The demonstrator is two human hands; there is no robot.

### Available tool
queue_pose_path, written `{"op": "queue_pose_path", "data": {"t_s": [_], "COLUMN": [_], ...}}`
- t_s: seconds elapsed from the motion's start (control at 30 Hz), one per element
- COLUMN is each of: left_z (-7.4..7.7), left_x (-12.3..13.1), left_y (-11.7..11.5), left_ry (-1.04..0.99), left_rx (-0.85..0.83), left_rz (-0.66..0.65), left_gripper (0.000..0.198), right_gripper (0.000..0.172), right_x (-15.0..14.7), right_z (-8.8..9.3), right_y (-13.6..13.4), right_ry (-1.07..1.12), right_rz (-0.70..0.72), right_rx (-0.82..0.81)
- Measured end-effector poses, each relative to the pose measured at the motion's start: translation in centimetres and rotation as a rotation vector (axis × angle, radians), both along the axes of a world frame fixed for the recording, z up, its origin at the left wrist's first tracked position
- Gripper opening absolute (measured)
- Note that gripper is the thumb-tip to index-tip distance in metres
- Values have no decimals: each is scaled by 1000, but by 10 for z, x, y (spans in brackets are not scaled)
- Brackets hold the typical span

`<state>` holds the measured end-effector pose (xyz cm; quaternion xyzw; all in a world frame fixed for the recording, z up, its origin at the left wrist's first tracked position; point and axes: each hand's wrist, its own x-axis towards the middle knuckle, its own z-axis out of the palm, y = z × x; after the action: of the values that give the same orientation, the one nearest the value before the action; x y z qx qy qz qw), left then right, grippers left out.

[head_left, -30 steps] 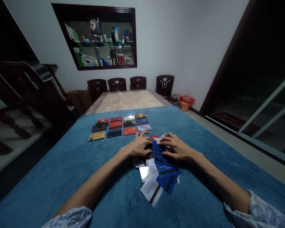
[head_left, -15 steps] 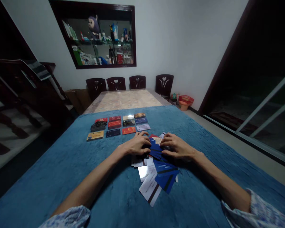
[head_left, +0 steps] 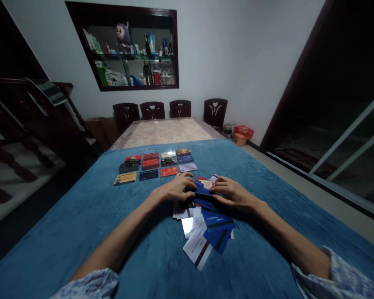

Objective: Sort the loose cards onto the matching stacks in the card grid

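Note:
A blue plastic card (head_left: 203, 190) is tilted up on edge between my two hands, above a loose pile of cards. My left hand (head_left: 180, 187) pinches its left end with curled fingers, and my right hand (head_left: 233, 193) grips the right end. Whether more than one card is held, I cannot tell. Beneath and nearer to me lie loose blue cards (head_left: 218, 226) with dark stripes, face down. Partly under them is a white striped card (head_left: 195, 249). A red card and a cream card show behind the held one.
Sorted card stacks stand in rows at the back left, among them a yellow stack (head_left: 125, 178), a dark blue card (head_left: 148, 174) and an orange-red card (head_left: 169, 171). A blue cloth (head_left: 137, 232) covers the near table. Dark chairs (head_left: 180, 109) stand beyond the far edge.
The blue card between my hands has been lifted off the pile and tipped up, so its edge now faces me. The other cards and the stacks stay in place.

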<state>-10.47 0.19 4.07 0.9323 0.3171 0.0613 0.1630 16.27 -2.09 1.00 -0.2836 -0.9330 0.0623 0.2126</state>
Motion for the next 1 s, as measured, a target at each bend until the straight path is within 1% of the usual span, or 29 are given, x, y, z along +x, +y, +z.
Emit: {"op": "queue_pose_path", "data": {"t_s": [0.1, 0.2, 0.43, 0.57, 0.7, 0.87, 1.0], "left_z": [-3, -10, -29, -36, -40, -43, -44], "left_x": [-3, -2, 3, 3, 4, 5, 5], "left_y": [6, 12, 16, 16, 16, 14, 10], "left_ry": [-53, -113, -288, -387, -429, -413, -349], "left_rx": [34, 65, 80, 99, 128, 175, 207], "left_rz": [11, 64, 165, 196, 204, 251, 288], "left_gripper": [27, 28, 30, 38, 45, 59, 53], "right_gripper": [36, 37, 23, 22, 29, 30, 36], "right_x": [-1, -3, -3, -6, -10, -12, -12], "right_z": [-9, -19, -38, -44, -46, -43, -42], "right_y": [5, 12, 22, 26, 27, 26, 25], "right_ry": [86, 177, 320, 373, 359, 254, 188], "right_rz": [-101, -184, -264, -276, -306, -360, -368], "right_rx": [53, 88, 52, 77, 109, 137, 148]}}
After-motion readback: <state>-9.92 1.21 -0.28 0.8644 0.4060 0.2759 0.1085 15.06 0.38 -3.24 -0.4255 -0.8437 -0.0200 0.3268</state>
